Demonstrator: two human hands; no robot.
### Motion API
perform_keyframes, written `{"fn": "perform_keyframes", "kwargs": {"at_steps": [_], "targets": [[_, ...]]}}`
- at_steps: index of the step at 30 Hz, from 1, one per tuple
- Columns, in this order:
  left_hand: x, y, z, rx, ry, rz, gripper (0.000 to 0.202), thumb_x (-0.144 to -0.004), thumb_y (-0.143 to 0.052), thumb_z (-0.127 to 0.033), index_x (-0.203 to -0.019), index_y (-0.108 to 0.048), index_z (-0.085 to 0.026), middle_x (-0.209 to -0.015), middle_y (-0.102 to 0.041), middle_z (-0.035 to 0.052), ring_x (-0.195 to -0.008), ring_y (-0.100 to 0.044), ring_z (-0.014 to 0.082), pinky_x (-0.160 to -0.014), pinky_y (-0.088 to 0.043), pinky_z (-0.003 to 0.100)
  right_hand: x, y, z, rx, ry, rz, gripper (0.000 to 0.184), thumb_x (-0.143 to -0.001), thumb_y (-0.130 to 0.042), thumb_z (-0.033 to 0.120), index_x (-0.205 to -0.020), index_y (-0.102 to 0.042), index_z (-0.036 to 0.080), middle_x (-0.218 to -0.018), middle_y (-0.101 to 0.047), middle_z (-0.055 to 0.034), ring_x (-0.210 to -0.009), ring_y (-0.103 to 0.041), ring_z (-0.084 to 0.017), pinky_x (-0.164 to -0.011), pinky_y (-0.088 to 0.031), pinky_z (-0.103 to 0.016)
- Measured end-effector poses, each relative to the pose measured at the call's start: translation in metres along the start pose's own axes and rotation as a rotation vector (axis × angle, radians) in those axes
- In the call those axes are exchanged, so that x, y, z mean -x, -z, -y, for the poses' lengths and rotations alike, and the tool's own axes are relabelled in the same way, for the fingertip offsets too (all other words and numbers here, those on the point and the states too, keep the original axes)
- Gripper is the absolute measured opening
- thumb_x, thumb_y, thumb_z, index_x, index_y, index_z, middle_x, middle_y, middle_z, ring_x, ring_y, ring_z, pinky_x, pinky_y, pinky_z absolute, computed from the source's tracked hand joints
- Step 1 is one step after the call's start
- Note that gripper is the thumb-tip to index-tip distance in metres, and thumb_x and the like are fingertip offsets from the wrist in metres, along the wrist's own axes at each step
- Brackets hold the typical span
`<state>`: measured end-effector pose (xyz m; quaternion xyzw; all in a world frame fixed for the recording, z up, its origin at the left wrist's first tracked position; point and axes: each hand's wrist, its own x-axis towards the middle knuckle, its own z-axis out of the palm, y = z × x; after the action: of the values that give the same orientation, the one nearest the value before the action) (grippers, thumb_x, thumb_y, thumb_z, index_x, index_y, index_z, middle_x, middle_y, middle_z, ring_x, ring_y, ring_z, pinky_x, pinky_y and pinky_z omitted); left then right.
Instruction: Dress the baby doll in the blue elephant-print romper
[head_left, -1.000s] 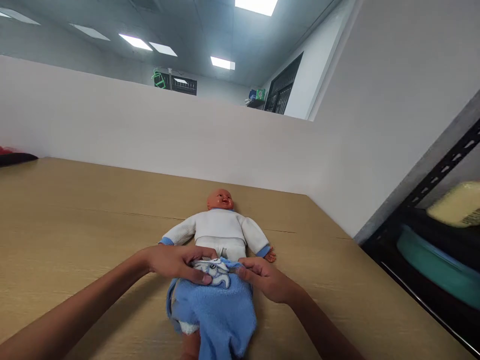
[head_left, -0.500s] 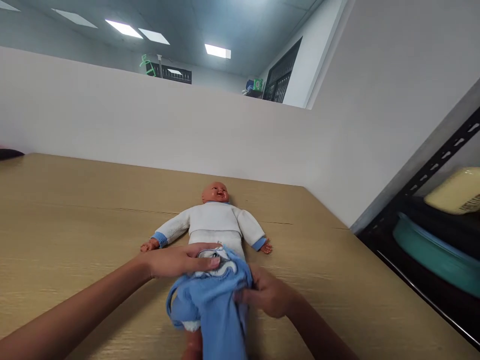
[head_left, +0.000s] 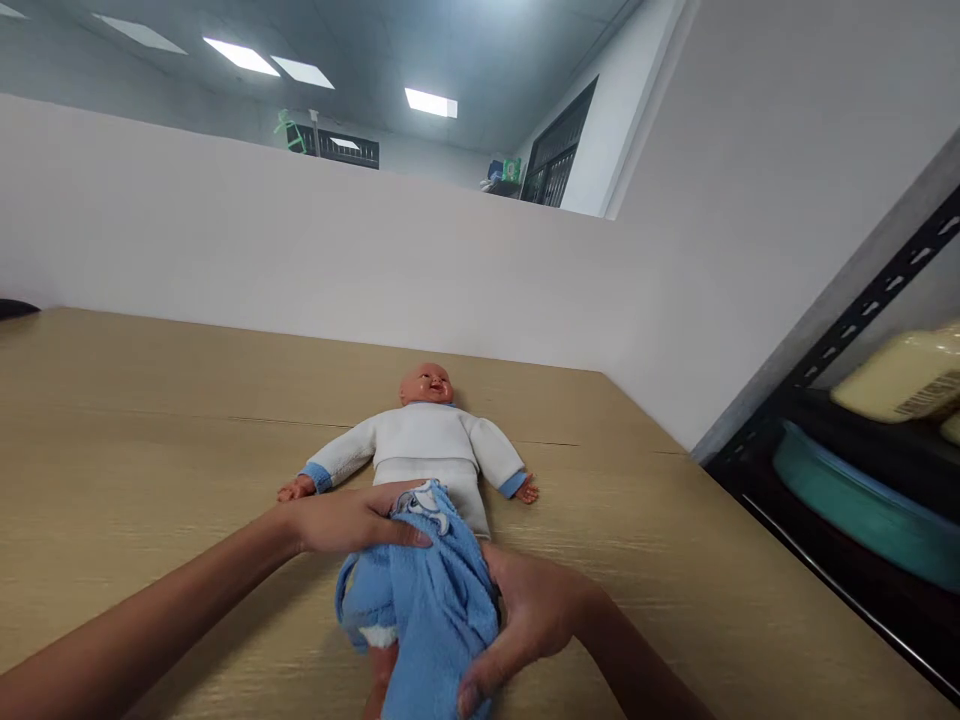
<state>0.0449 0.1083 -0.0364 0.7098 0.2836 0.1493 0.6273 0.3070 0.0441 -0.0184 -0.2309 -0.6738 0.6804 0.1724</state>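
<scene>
Centrally, doll point(head_left: 426, 432) supine on table point(head_left: 187, 480); left hand point(head_left: 341, 522) clamped on blue garment point(head_left: 442, 600); right hand point(head_left: 538, 602) against it, grip unclear.

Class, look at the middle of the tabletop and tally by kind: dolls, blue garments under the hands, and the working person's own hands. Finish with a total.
Baby doll: 1
Blue garment: 1
Person's hands: 2 (left hand, right hand)
Total: 4
</scene>
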Motion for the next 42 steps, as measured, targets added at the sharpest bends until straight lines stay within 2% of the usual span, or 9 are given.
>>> {"fn": "perform_keyframes", "kwargs": {"at_steps": [6, 10, 13, 17, 22, 25, 28, 35, 42], "targets": [[0.003, -0.006, -0.011, -0.077, 0.052, 0.047, 0.059, -0.088, -0.076, -0.069, -0.126, -0.068, -0.025, -0.132, -0.074, 0.0043, -0.128, -0.064, 0.0299, -0.108, -0.050, 0.036, 0.006, 0.009, -0.008, 0.120, -0.152, 0.000, 0.051, -0.075, -0.092, 0.039, -0.120, -0.077, 0.022, -0.120, -0.080, -0.0057, -0.114, -0.074, -0.030, -0.104, -0.057, -0.044], [0.006, -0.008, -0.015, -0.050, 0.039, 0.096, 0.078, -0.074, -0.080, -0.080, -0.120, -0.072, -0.017, -0.121, -0.077, 0.0107, -0.115, -0.069, 0.0358, -0.099, -0.055, 0.040, -0.006, 0.010, -0.028, 0.019, 0.016, -0.225, 0.057, -0.087, -0.082, 0.053, -0.134, -0.070, 0.023, -0.131, -0.076, -0.0084, -0.125, -0.069, -0.031, -0.112, -0.052, -0.046], [0.004, -0.010, -0.011, 0.104, -0.019, 0.151, 0.082, -0.064, -0.093, -0.068, -0.125, -0.071, -0.017, -0.118, -0.078, 0.0101, -0.118, -0.068, 0.0372, -0.106, -0.053, 0.045, -0.020, 0.009, -0.039, -0.081, 0.119, -0.411, 0.059, -0.087, -0.080, 0.061, -0.131, -0.071, 0.023, -0.124, -0.078, -0.0083, -0.124, -0.068, -0.029, -0.115, -0.047, -0.046], [0.001, -0.012, -0.006, 0.161, 0.043, 0.019, 0.072, -0.076, -0.089, -0.056, -0.135, -0.066, -0.020, -0.128, -0.076, 0.0095, -0.129, -0.063, 0.0369, -0.116, -0.046, 0.047, -0.028, 0.007, -0.048, -0.297, 0.079, -0.506, 0.052, -0.079, -0.086, 0.063, -0.113, -0.076, 0.025, -0.099, -0.079, -0.0019, -0.099, -0.072, -0.023, -0.102, -0.052, -0.040], [-0.001, -0.012, 0.001, 0.183, 0.045, -0.056, 0.071, -0.074, -0.086, -0.054, -0.133, -0.067, -0.019, -0.130, -0.075, 0.0114, -0.126, -0.064, 0.0375, -0.117, -0.044, 0.047, -0.023, 0.007, -0.047, -0.462, 0.030, -0.445, 0.050, -0.075, -0.091, 0.058, -0.103, -0.073, 0.021, -0.092, -0.077, -0.0016, -0.088, -0.071, -0.019, -0.092, -0.056, -0.035], [-0.001, -0.014, 0.004, 0.179, 0.097, -0.099, 0.067, -0.072, -0.088, -0.053, -0.127, -0.069, -0.020, -0.128, -0.076, 0.0098, -0.126, -0.064, 0.0371, -0.116, -0.046, 0.047, -0.018, 0.005, -0.041, -0.458, 0.057, -0.283, 0.073, -0.064, -0.095, 0.064, -0.115, -0.071, 0.019, -0.100, -0.079, -0.0064, -0.095, -0.074, -0.025, -0.098, -0.056, -0.041], [0.001, -0.018, 0.000, 0.237, 0.098, -0.102, 0.067, -0.070, -0.089, -0.058, -0.122, -0.069, -0.020, -0.125, -0.076, 0.0109, -0.128, -0.062, 0.0387, -0.114, -0.046, 0.047, -0.018, -0.001, -0.034, -0.355, 0.098, -0.213, 0.085, -0.060, -0.103, 0.047, -0.131, -0.066, 0.019, -0.115, -0.079, -0.0100, -0.110, -0.074, -0.031, -0.107, -0.052, -0.047], [-0.002, -0.034, -0.017, 0.018, 0.066, -0.105, 0.067, -0.065, -0.093, -0.059, -0.118, -0.072, -0.025, -0.118, -0.076, 0.0060, -0.120, -0.062, 0.0390, -0.105, -0.051, 0.041, -0.017, -0.034, -0.034, -0.477, 0.037, -0.672, 0.063, -0.077, -0.091, 0.043, -0.132, -0.068, 0.022, -0.130, -0.077, -0.0099, -0.129, -0.068, -0.031, -0.115, -0.049, -0.046], [0.002, -0.038, -0.027, -0.146, 0.159, -0.088, 0.047, -0.076, -0.075, -0.045, -0.119, -0.074, -0.025, -0.129, -0.075, 0.0016, -0.127, -0.059, 0.0386, -0.107, -0.047, 0.037, 0.007, -0.060, -0.051, -0.621, -0.029, -0.799, 0.070, -0.062, -0.092, 0.051, -0.123, -0.072, 0.022, -0.112, -0.080, -0.0074, -0.104, -0.073, -0.029, -0.087, -0.058, -0.036]]}}
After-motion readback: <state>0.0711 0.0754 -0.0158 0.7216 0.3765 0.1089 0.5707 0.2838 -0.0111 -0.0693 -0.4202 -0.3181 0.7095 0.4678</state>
